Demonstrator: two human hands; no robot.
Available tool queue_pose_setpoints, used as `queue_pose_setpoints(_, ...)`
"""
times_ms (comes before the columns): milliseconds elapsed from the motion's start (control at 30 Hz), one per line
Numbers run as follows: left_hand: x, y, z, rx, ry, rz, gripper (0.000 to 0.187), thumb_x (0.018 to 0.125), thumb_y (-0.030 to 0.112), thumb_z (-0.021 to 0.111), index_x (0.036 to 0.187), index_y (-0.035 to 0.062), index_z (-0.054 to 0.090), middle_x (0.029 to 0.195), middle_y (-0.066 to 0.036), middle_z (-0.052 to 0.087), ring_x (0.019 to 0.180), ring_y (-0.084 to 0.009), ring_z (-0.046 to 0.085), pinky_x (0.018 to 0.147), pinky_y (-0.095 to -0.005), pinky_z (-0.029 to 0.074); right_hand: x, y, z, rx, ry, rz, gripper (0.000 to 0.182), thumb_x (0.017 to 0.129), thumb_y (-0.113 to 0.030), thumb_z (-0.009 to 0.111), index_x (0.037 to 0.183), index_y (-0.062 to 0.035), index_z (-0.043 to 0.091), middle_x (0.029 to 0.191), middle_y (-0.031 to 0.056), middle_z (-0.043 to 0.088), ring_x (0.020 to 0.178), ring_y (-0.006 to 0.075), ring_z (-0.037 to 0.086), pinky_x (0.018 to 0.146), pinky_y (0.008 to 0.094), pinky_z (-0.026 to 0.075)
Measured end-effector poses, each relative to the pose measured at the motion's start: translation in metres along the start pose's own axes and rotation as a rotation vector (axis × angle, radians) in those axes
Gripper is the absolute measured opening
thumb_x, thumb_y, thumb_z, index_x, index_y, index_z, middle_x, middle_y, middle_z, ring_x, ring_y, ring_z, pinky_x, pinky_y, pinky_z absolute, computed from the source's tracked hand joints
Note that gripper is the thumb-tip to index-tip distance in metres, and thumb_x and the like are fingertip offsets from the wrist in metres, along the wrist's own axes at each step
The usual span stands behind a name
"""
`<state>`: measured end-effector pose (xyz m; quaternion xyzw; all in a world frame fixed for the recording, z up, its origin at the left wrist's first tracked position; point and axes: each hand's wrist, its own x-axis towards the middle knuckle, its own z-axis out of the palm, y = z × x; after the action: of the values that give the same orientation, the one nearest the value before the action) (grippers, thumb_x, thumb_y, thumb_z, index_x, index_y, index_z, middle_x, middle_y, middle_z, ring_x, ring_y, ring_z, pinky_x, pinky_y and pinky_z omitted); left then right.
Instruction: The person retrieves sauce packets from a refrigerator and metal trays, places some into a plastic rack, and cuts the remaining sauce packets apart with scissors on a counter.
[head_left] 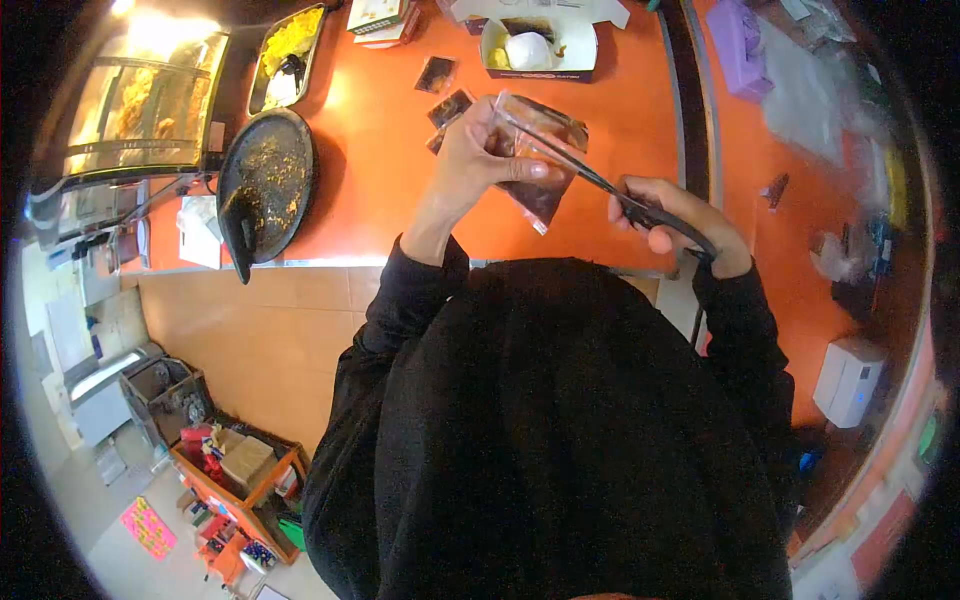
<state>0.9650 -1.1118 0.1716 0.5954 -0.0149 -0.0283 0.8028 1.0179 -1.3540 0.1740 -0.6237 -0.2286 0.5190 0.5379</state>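
Note:
My left hand (480,155) grips a clear plastic packet (540,190) of dark brown contents near its upper left edge, thumb across the front. My right hand (670,210) is closed round the black handles of a pair of scissors (600,180). The long blades point up and left along the packet's top edge, close to my left fingers. Whether they have cut into the plastic cannot be made out. Small dark packets (437,75) lie on the orange table beyond my left hand. Farther back stands an open box (540,72) with white and yellow food.
A stone mortar (290,190) with a dark pestle (238,232) rests at the table's left edge. Behind it are a tray (314,50) of yellow food and a lit glass case (150,100). A purple holder (737,50) and a white box (848,383) are on the right.

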Motion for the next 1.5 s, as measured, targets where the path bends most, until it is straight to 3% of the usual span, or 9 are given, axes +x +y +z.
queue_pose_setpoints(233, -0.001, 0.003, 0.003, 0.05, 0.013, 0.003, 0.044, 0.058, 0.0, 0.073, 0.093, 0.0029, 0.045, 0.087, -0.003, 0.056, 0.083, -0.0108, 0.054, 0.076, -0.0245, 0.043, 0.007, -0.006, -0.001, 0.097, -0.027, 0.246, 0.032, 0.075, -0.036, 0.054, 0.085, -0.0063, 0.048, 0.071, -0.0032, 0.045, 0.062, 0.0009, 0.042, 0.048, 0.0119, 0.032)
queue_pose_setpoints(300, -0.002, 0.002, 0.006, 0.025, 0.024, -0.021, 0.045, 0.058, 0.0, 0.073, 0.093, 0.0028, 0.045, 0.087, -0.003, 0.055, 0.082, -0.0109, 0.054, 0.076, -0.0246, 0.043, 0.007, -0.01, 0.009, 0.145, 0.053, 0.002, 0.031, 0.077, -0.038, 0.05, 0.083, -0.0072, 0.048, 0.062, -0.0059, 0.043, 0.05, 0.0004, 0.039, 0.041, 0.0135, 0.028)
queue_pose_setpoints(433, -0.001, -0.005, 0.004, 0.014, 0.014, 0.012, 0.048, 0.057, -0.002, 0.072, 0.094, 0.0029, 0.042, 0.088, -0.004, 0.053, 0.083, -0.011, 0.053, 0.075, -0.0249, 0.043, 0.012, 0.002, -0.006, 0.156, -0.095, 0.011, 0.046, 0.077, -0.05, 0.042, 0.086, -0.0055, 0.049, 0.076, -0.0001, 0.048, 0.068, 0.0057, 0.045, 0.058, 0.0155, 0.035)
queue_pose_setpoints(933, 0.004, -0.024, -0.005, -0.288, 0.004, -0.036, 0.063, 0.06, 0.0, 0.071, 0.113, 0.0039, 0.039, 0.091, -0.006, 0.054, 0.079, -0.0135, 0.054, 0.069, -0.0229, 0.046, 0.016, -0.004, 0.004, 0.215, -0.013, -0.09, 0.049, 0.082, -0.046, 0.041, 0.093, -0.0001, 0.05, 0.069, 0.0014, 0.048, 0.052, 0.005, 0.043, 0.045, 0.0162, 0.035)
queue_pose_setpoints(1033, 0.003, -0.024, -0.004, -0.272, -0.012, -0.073, 0.059, 0.059, 0.001, 0.072, 0.11, 0.0025, 0.042, 0.091, -0.006, 0.055, 0.081, -0.0139, 0.054, 0.071, -0.024, 0.046, 0.023, 0.006, -0.003, 0.247, 0.002, -0.05, 0.064, 0.068, -0.052, 0.059, 0.108, -0.0043, 0.044, 0.083, 0.0014, 0.048, 0.061, 0.0037, 0.042, 0.042, 0.0162, 0.028)
queue_pose_setpoints(1133, 0.001, -0.017, -0.003, -0.27, -0.02, -0.135, 0.059, 0.059, 0.002, 0.072, 0.109, 0.0017, 0.043, 0.092, -0.006, 0.055, 0.083, -0.0142, 0.054, 0.073, -0.0256, 0.045, 0.024, -0.006, -0.009, 0.102, -0.222, 0.104, 0.064, 0.068, -0.053, 0.059, 0.106, -0.0034, 0.045, 0.08, -0.0019, 0.048, 0.061, 0.0039, 0.042, 0.043, 0.0157, 0.028)
queue_pose_setpoints(1233, 0.004, -0.022, -0.001, -0.234, -0.059, -0.141, 0.059, 0.058, 0.003, 0.073, 0.109, 0.0015, 0.044, 0.094, -0.006, 0.055, 0.084, -0.0146, 0.054, 0.075, -0.0264, 0.044, 0.015, -0.009, 0.003, 0.111, -0.095, -0.136, 0.041, 0.085, -0.037, 0.04, 0.104, -0.0011, 0.048, 0.089, 0.0068, 0.052, 0.075, 0.0084, 0.049, 0.065, 0.0193, 0.039)
queue_pose_setpoints(1333, 0.006, -0.024, -0.002, -0.221, -0.107, -0.149, 0.058, 0.058, 0.003, 0.072, 0.11, 0.0017, 0.045, 0.094, -0.006, 0.055, 0.085, -0.0152, 0.053, 0.076, -0.0265, 0.044, 0.017, -0.016, 0.013, 0.162, 0.165, -0.126, 0.055, 0.072, -0.053, 0.055, 0.099, -0.0058, 0.05, 0.068, -0.0073, 0.048, 0.05, 0.0024, 0.038, 0.043, 0.0158, 0.028)
queue_pose_setpoints(1500, 0.007, -0.022, -0.001, -0.263, -0.154, -0.18, 0.06, 0.059, 0.003, 0.072, 0.112, 0.0016, 0.044, 0.096, -0.007, 0.055, 0.089, -0.0163, 0.052, 0.08, -0.0278, 0.042, 0.016, -0.019, 0.004, 0.345, -0.008, 0.066, 0.043, 0.077, -0.043, 0.053, 0.099, -0.0058, 0.05, 0.076, -0.0032, 0.049, 0.054, 0.0028, 0.039, 0.045, 0.0161, 0.03)
